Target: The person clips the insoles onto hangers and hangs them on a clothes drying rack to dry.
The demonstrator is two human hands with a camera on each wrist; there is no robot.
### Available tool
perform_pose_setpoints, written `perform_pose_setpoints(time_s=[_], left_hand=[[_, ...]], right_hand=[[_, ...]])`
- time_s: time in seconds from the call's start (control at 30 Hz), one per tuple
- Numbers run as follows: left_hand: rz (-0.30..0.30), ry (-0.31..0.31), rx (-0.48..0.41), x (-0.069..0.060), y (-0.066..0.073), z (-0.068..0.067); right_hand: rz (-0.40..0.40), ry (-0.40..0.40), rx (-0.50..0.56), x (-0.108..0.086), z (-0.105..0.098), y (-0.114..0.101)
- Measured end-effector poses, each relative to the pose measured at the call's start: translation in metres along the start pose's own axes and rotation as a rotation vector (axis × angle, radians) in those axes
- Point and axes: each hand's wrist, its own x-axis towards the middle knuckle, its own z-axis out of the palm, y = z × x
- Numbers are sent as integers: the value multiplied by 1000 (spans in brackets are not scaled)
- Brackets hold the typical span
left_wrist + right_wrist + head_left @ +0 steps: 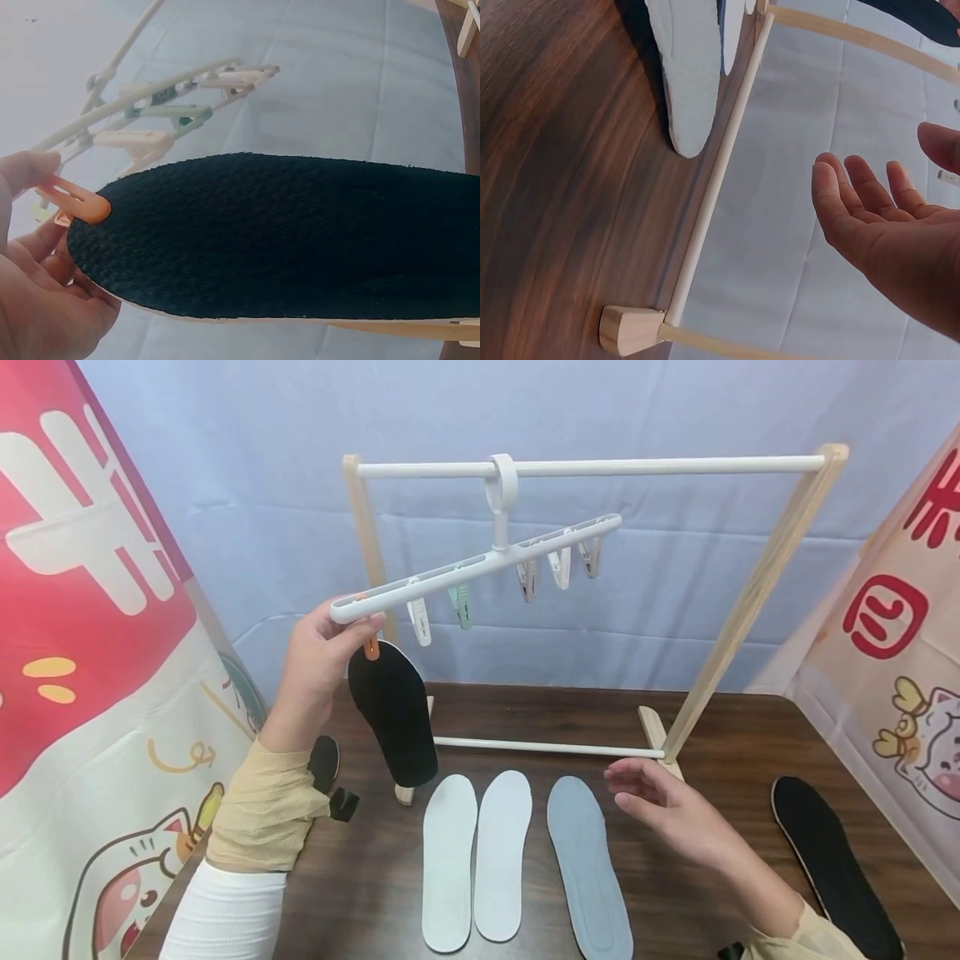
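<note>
Head view: orange clip (372,648) seemingly holds black insole (393,718).

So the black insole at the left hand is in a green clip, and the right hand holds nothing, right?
Not quite: the clip on the black insole at the left hand is orange, as the left wrist view shows. The right hand indeed holds nothing.

A pale blue cloth backdrop (637,410) is hanging behind a dark brown wood-grain table (525,714), showing faint creases, while the table's far right corner is curving smoothly. On the left, a printed curtain (45,577) is displaying white strokes on red above a cartoon animal (123,902); on the right, a paler printed drape (840,681) is bearing red markings. Soft light is brightening the backdrop.
</note>
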Motion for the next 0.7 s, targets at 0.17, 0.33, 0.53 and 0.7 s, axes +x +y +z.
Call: perform_pose_setpoints(time_s=[0.17,0.33,0.53,0.7], left_hand=[[0,1,11,0,1,0],[-6,9,20,-1,1,-1],[1,11,12,-1,2,-1],[6,12,9,-1,3,-2]], right_hand=[[-5,18,10,-4,-2,2],[-4,31,14,-10,-1,5],[15,25,-1,-14,-5,7],[44,28,-28,-17,-12,8]])
